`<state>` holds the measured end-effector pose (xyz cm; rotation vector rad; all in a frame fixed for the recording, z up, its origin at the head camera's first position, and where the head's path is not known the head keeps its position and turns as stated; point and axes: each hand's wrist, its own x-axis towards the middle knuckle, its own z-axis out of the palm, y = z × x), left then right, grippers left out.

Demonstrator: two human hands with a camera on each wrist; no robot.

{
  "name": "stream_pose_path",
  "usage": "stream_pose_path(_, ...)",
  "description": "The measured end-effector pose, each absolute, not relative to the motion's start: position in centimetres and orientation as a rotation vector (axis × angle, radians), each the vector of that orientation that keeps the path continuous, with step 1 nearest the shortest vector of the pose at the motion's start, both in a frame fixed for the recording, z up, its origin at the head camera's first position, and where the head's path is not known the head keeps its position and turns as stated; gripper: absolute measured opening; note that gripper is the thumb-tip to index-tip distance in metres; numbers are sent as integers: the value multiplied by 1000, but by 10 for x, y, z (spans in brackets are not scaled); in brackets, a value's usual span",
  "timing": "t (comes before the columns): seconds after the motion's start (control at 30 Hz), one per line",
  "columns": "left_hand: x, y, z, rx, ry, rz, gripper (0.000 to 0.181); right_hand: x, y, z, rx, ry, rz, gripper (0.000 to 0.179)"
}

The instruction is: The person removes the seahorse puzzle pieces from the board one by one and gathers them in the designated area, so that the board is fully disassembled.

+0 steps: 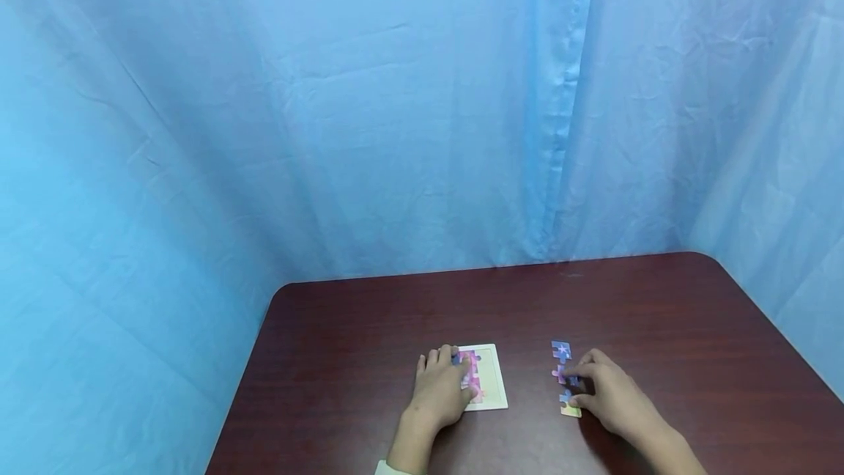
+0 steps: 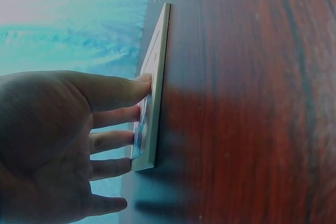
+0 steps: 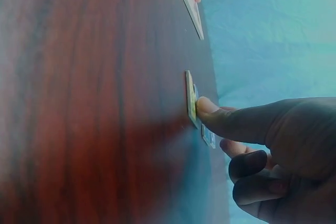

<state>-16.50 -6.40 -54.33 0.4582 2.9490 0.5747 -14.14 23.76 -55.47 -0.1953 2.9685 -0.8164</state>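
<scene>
My left hand point(image 1: 440, 391) rests over the left part of a white-framed jigsaw tray point(image 1: 496, 387), its thumb and fingers touching the pink and purple pieces point(image 1: 476, 387) set inside. From the left wrist view, the fingers point(image 2: 113, 139) reach nearly straight to the tray's face. To the right of the tray, my right hand point(image 1: 613, 391) hovers low with thumb and index finger apart. The thumb touches a yellow-and-blue puzzle piece point(image 1: 570, 409); the index fingertip is at a purple piece point(image 1: 560, 372). In the right wrist view, the yellow piece point(image 3: 190, 95) lies under the thumb tip.
A blue-purple piece with a white star point(image 1: 561, 350) lies just beyond the right hand. All this is on a dark reddish-brown table point(image 1: 369, 321) with rounded far corners. Light blue curtains point(image 1: 395, 130) hang behind it and along both sides.
</scene>
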Motion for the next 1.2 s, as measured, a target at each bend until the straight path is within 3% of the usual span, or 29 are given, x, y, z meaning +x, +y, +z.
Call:
stream_pose_path(0.23,-166,-64,-543,479,2965,531,51,-142,232,-550,-249,2986,-840,42)
stream_pose_path(0.5,-167,-62,-545,481,3004,544,56,-144,205,-546,-258,2909,-974,27)
stream_pose_path(0.8,-165,-62,-547,463,3017,580,62,-145,167,-549,-471,2863,-1028,19)
stream_pose_path(1.2,-163,-62,-548,444,3051,579,70,-158,133,-549,-542,2844,-987,41)
